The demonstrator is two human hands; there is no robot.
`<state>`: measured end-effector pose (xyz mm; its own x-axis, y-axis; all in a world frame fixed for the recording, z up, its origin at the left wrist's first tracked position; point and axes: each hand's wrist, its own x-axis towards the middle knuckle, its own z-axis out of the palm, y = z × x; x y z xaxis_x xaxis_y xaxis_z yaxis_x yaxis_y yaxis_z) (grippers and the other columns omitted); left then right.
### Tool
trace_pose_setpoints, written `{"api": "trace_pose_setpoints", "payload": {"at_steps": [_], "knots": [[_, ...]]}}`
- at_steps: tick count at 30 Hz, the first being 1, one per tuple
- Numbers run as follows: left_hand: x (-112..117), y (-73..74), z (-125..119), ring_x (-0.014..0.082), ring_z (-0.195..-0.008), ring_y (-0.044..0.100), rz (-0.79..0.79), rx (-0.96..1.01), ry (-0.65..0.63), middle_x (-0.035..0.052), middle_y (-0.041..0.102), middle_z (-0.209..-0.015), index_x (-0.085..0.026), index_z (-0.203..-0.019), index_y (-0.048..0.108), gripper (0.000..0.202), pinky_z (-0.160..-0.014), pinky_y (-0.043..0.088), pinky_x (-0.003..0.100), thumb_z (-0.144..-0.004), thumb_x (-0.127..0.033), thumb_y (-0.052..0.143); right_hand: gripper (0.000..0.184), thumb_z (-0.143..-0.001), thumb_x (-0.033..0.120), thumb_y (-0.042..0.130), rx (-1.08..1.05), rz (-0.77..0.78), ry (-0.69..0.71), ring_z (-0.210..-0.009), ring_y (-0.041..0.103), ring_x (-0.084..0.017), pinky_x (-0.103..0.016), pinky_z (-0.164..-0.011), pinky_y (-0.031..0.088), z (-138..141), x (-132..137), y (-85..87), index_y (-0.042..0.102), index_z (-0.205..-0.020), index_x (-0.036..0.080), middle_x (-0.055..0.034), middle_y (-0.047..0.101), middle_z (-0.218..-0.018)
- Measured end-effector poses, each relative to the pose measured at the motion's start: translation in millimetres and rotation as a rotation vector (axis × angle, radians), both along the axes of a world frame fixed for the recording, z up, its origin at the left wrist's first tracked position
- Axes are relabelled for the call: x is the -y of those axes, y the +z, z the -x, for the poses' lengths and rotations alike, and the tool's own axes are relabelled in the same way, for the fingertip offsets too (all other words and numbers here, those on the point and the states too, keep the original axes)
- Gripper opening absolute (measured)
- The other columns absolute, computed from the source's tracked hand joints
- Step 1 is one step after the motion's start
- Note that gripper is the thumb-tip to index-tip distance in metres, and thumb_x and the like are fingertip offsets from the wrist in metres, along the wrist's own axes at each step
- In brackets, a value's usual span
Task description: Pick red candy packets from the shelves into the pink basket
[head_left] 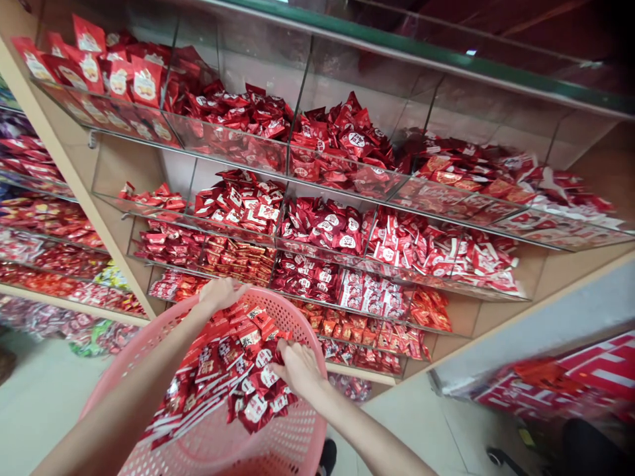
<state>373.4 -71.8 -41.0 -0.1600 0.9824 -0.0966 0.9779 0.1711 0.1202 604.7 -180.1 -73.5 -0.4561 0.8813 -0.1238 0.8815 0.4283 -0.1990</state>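
Observation:
A round pink plastic basket with a perforated wall stands in front of the shelves. My left hand is closed over its far rim. Inside the basket lie many small red-and-white wrapped packets, some joined in strips with white edges on the left side. My right hand reaches in over the right side, its fingers curled against red packets; part of what they grip is hidden behind the hand.
Tiered wooden shelves with clear dividers hold red packets in compartments. A glass shelf edge crosses above. At left, another rack holds more packets. Red-and-white bags sit at lower right, and a dark shoe shows beside the basket.

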Motion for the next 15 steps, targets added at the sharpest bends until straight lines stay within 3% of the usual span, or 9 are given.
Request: {"api": "trace_pose_setpoints", "payload": {"at_steps": [8,11,15], "knots": [[-0.1,1.4,-2.8,0.0303,-0.097,0.061,0.007,-0.006,-0.011,0.0137,0.069,-0.099,-0.022,-0.104,0.066,0.065,-0.081,0.045,0.035,-0.075,-0.067,0.031,0.032,-0.088,0.044,0.040,-0.128,-0.112,-0.052,-0.082,0.064,-0.022,-0.029,-0.066,0.044,-6.7,-1.7,5.4,0.054,-0.101,0.019,-0.0089,0.065,-0.093],[0.4,2.0,-0.9,0.0301,-0.096,0.062,0.021,-0.009,-0.014,0.0129,0.069,-0.099,-0.023,-0.104,0.066,0.065,-0.080,0.045,0.034,-0.074,-0.068,0.031,0.028,-0.090,0.041,0.036,-0.190,-0.182,-0.107,-0.077,0.063,-0.018,-0.025,-0.063,0.041,-19.1,-20.9,12.0,0.052,-0.101,0.020,-0.0067,0.065,-0.093],[0.6,2.1,3.2,0.0305,-0.097,0.061,0.019,-0.007,0.002,0.0131,0.069,-0.101,-0.023,-0.104,0.066,0.066,-0.079,0.045,0.034,-0.073,-0.069,0.031,0.022,-0.091,0.031,0.035,-0.203,-0.249,-0.199,-0.077,0.060,-0.015,-0.024,-0.064,0.038,-44.4,-66.2,15.5,0.052,-0.101,0.020,-0.0064,0.062,-0.096]]}}
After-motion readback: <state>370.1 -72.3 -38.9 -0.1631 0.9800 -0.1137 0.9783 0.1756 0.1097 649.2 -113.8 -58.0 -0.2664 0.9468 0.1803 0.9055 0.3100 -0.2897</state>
